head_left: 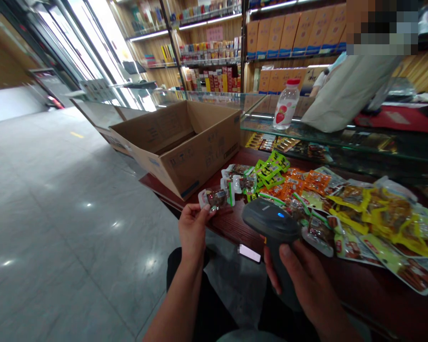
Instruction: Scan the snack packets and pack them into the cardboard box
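My left hand (194, 228) pinches the near edge of a small clear snack packet (216, 198) with dark contents, at the table's front edge. A black barcode scanner (271, 221) with a lit blue spot sits in my right hand (303, 270), fingers wrapped round its handle. Beyond the scanner's head lie green packets (269, 171) and orange packets (288, 183). More clear packets with green strips (242, 183) rest just behind the one I hold. To the right is a heap of larger yellow-edged packets (381, 209).
An open cardboard box (203, 156) stands at the table's (231, 223) left end. Behind, a bottle with a red cap (287, 107) stands on a glass counter (257, 121). A phone-like white rectangle (249, 253) shows below the table edge. Another person's sleeve (345, 92) reaches over the counter.
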Available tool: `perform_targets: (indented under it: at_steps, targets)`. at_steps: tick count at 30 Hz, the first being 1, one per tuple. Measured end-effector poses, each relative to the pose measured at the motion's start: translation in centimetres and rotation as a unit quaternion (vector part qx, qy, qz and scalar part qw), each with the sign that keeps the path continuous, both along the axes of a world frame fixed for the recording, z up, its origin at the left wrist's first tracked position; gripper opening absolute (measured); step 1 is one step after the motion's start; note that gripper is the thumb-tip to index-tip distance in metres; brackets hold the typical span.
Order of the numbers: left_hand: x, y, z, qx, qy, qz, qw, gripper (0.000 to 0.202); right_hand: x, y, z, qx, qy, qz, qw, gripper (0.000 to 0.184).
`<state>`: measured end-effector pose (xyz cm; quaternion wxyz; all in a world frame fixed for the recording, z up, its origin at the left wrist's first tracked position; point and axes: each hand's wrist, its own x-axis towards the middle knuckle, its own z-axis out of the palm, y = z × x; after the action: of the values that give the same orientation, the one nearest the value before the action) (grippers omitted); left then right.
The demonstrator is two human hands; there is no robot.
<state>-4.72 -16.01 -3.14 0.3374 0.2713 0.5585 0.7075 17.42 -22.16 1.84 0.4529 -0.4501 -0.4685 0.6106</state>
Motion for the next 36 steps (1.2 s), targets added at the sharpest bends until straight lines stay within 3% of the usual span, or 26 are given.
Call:
perform_targets:
  at_steps: [7,17,26,32,36]
  targets:
    - [0.3,0.0,-0.1,-0.006,0.009,0.001,1.0,0.034,0.3,0.0,-0.6,0.012,-0.012,0.035,0.999,0.049]
    - [0.4,0.0,-0.1,-0.007,0.009,0.004,1.0,0.032,-0.1,-0.2,-0.2,-0.003,0.015,0.001,1.0,0.045]
    - [0.4,0.0,-0.2,-0.022,0.017,0.004,1.0,0.032,-0.4,0.1,0.2,-0.018,-0.02,-0.011,1.0,0.051]
    - [0.2,0.1,-0.4,-0.074,0.1,0.01,0.992,0.026,-0.6,0.9,-0.2,-0.015,-0.012,-0.01,1.0,0.049]
    - [0.2,0.5,-0.1,-0.044,0.045,0.005,0.998,0.028,-0.5,1.8,-0.4,0.019,-0.02,0.027,0.999,0.049]
